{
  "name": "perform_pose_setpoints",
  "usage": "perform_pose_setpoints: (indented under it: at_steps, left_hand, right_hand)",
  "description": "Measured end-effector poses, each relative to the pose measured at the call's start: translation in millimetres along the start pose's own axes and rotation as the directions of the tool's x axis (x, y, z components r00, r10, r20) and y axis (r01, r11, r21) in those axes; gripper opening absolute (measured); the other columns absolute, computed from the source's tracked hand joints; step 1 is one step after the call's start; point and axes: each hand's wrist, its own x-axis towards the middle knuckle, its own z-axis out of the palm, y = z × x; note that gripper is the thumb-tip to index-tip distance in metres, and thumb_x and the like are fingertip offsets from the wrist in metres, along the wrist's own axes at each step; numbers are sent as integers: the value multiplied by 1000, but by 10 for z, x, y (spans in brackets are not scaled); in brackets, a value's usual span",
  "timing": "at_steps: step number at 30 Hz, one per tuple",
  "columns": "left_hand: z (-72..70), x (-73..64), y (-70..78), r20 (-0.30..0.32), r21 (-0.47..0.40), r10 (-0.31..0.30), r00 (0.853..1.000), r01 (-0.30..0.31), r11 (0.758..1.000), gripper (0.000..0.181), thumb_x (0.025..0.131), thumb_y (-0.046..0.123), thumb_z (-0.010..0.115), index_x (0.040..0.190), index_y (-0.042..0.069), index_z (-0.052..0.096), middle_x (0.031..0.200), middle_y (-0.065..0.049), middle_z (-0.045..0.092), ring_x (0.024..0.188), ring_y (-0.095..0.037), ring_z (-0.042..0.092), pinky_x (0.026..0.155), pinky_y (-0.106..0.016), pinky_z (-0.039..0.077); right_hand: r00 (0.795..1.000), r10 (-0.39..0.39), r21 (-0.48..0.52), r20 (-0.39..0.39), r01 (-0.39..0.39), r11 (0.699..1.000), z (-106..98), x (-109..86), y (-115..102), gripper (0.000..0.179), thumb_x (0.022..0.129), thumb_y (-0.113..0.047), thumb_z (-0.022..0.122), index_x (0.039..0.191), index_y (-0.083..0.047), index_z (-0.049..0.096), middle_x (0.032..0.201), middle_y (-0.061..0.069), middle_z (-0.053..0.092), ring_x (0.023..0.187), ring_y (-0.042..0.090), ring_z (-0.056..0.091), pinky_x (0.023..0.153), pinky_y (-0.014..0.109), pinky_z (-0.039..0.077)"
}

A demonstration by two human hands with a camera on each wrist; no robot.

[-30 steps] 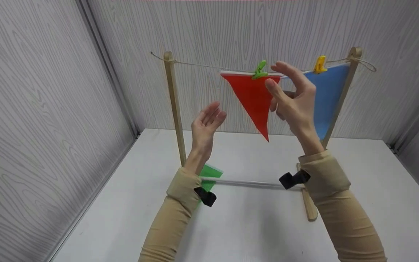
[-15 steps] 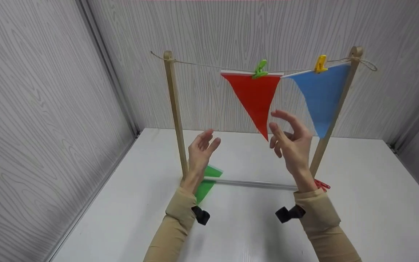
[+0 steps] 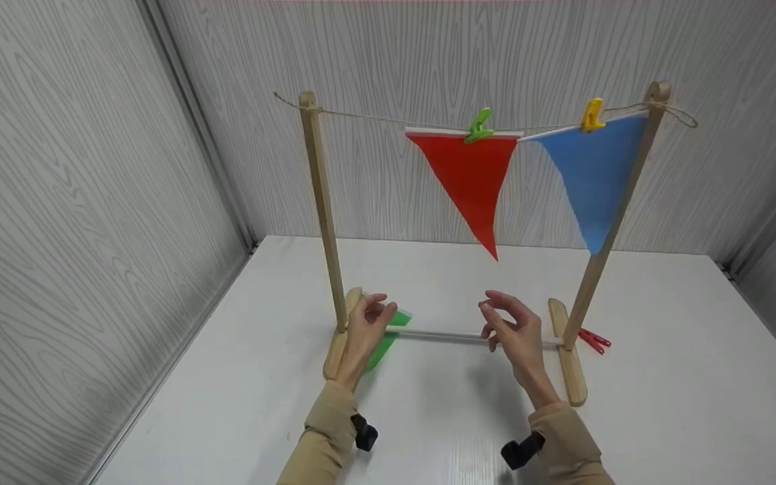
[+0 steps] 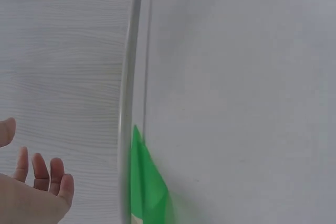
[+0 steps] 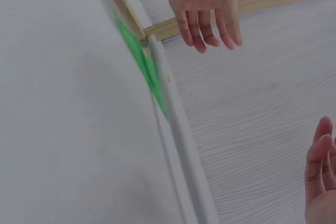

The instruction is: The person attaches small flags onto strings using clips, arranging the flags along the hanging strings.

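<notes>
Left hand [image 3: 366, 330] and right hand [image 3: 517, 331] out in front, arms stretched forward, well apart above white rod [image 3: 438, 335]. Three flags: red flag [image 3: 472, 182] and blue flag [image 3: 593, 172] hung on one string [image 3: 374, 119]; green flag [image 3: 381, 351] down by rod's left end, near left hand. Three clips: green clip [image 3: 479, 126] on red flag, yellow clip [image 3: 592, 115] on blue flag, red clip [image 3: 594, 340] on table [image 3: 455, 431] beside right post [image 3: 590, 286]. Two posts, left post [image 3: 324, 209] leaning slightly. Both hands empty, fingers loosely bent; left thumb parted from fingers, right thumb meeting fingertip or not, hard to tell.
</notes>
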Motion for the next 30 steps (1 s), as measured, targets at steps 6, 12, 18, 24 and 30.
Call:
perform_pose_setpoints:
  at_steps: [6,12,18,24,30]
  left_hand:
    - [-1,-106,-110,43,177,-131,990,122,977,51,98,28,64,139,2,48,143,-24,39,135,-41,37,111,-57,37]
    - [61,-162,-140,60,312,-204,977,175,934,56,95,29,67,140,7,44,143,-28,25,133,-43,25,109,-62,33]
    - [95,-223,-147,132,361,-186,974,128,924,59,93,24,68,141,2,42,140,-29,24,135,-46,23,112,-62,28]
    - [112,-257,-138,213,439,-203,956,92,894,60,94,25,68,141,-1,41,141,-30,25,134,-45,27,115,-59,30]
    - [103,-280,-144,256,438,-227,940,97,894,61,94,24,67,142,-3,40,137,-29,24,130,-43,31,115,-60,31]
  right_hand:
    - [994,113,-35,-11,-114,993,-48,-66,246,28,96,-11,67,124,-2,66,100,2,68,66,12,65,55,21,54]
    - [982,186,-32,2,-186,982,-79,-118,379,28,98,-10,65,124,1,65,106,15,71,73,14,67,64,25,59]
    - [968,252,-34,10,-251,967,-96,-149,473,35,99,-11,64,128,7,61,106,15,72,78,15,68,72,26,60]
    - [955,293,-66,37,-291,955,-102,-167,540,36,99,-14,65,129,5,61,110,17,71,82,16,69,77,24,59]
    - [952,301,-17,62,-301,954,-126,-173,590,37,99,-15,64,128,8,61,106,16,72,82,16,70,75,27,59]
